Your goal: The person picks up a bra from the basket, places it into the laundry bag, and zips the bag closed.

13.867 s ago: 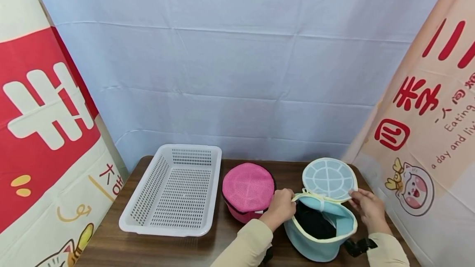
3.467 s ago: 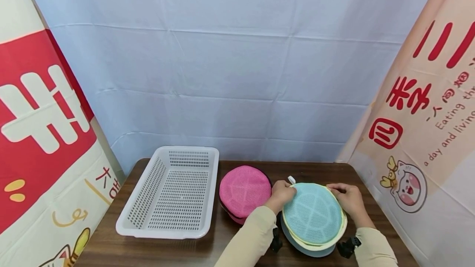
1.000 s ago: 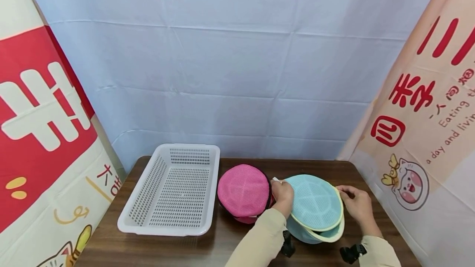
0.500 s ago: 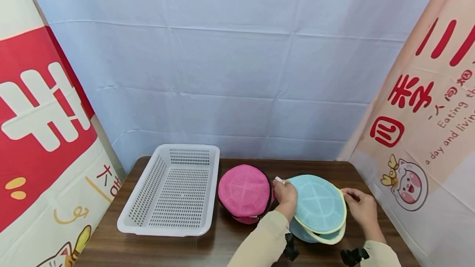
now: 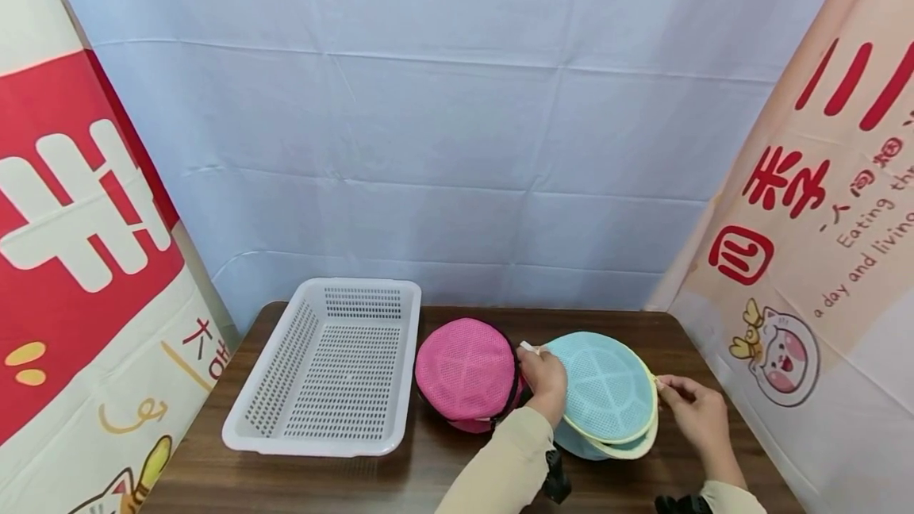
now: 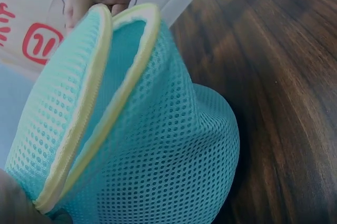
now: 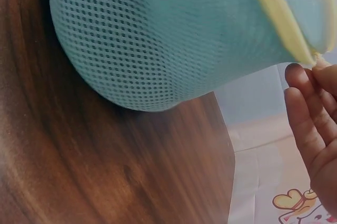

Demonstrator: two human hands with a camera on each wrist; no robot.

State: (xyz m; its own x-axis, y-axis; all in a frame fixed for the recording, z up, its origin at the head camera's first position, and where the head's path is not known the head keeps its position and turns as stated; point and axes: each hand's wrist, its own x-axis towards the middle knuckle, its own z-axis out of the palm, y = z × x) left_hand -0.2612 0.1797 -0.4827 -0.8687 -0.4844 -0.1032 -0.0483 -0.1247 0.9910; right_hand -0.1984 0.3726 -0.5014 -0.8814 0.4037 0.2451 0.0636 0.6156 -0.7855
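A light-blue mesh laundry bag [image 5: 601, 387] with yellow trim stands on the right of the table, tilted. Its round lid lies over the mouth, and a gap shows between lid and rim along the near side. My left hand [image 5: 546, 379] grips the bag's left edge beside a white tab [image 5: 530, 347]. At the right edge my right hand [image 5: 698, 415] pinches the yellow trim where lid and rim meet; whether a zipper pull is between the fingertips is too small to tell. In the left wrist view the yellow edges [image 6: 129, 79] stand apart. The bag's inside is mostly hidden.
A pink mesh laundry bag [image 5: 467, 371] with black trim stands just left of my left hand. Farther left is a white perforated plastic basket [image 5: 239, 436] on the brown wooden table [image 5: 400, 490]. Cloth curtains [image 5: 443, 141] hang behind and at both sides.
The lid was folded back earlier, with black cloth visible inside; now it covers the mouth. Lately the bag has tilted and shifted slightly left, and my right hand has moved a little down along its edge.
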